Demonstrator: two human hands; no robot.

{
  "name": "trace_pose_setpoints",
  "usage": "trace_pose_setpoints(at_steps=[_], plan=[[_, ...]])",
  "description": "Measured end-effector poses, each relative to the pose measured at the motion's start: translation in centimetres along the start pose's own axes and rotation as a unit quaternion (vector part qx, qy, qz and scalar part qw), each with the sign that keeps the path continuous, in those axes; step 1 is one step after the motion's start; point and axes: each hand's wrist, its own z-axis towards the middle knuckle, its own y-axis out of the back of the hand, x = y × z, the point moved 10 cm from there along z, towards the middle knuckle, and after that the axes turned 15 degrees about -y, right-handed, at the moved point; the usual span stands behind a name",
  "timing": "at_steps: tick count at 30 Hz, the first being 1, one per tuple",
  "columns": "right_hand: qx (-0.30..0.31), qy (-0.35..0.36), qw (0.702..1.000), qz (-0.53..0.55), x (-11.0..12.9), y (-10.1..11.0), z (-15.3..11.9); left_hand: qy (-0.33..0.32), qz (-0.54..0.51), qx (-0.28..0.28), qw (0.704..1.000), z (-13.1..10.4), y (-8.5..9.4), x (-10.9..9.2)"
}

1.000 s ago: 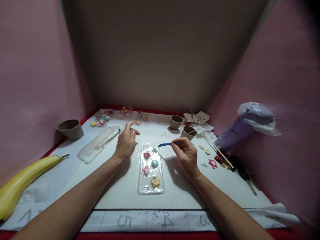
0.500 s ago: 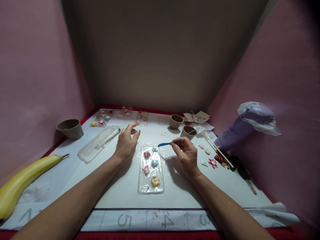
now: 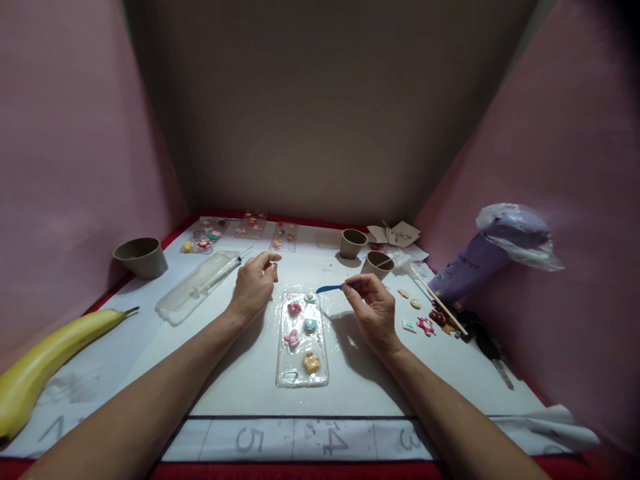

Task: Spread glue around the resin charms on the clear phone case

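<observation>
A clear phone case [image 3: 302, 347] lies on the white board, with several small charms on its glossy surface, among them a pink rabbit [image 3: 292, 339] and a yellow-orange charm [image 3: 311, 362]. My right hand [image 3: 373, 310] pinches a blue tool [image 3: 329, 289], its tip just above the case's upper right part, close to a small round charm [image 3: 309, 298]. Beyond the case's upper left corner, my left hand [image 3: 254, 283] hovers with its fingers bent and apart, holding nothing.
Left: a banana [image 3: 55, 353], a cup [image 3: 143, 257] and a clear case with a syringe [image 3: 200, 287]. Decorated cases [image 3: 204, 237] lie at the back. Two cups [image 3: 353, 244], loose charms [image 3: 426, 326], a wooden stick [image 3: 440, 301] and a purple bag [image 3: 473, 263] are at the right.
My left hand's fingers have shifted slightly, the index finger lower and straighter. My right hand and the blue tool have hardly moved.
</observation>
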Motion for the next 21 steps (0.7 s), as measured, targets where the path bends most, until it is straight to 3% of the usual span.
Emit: trace_pose_setpoints(at_steps=[4,21], plan=[[0.003,0.001,1.0,0.005,0.07,-0.06,-0.02,-0.027,0.017,-0.008,0.999,0.28,0.23,-0.34],[-0.004,0.004,1.0,0.001,0.15,0.02,-0.02,-0.011,-0.017,-0.021,1.0,0.15,0.14,-0.14]])
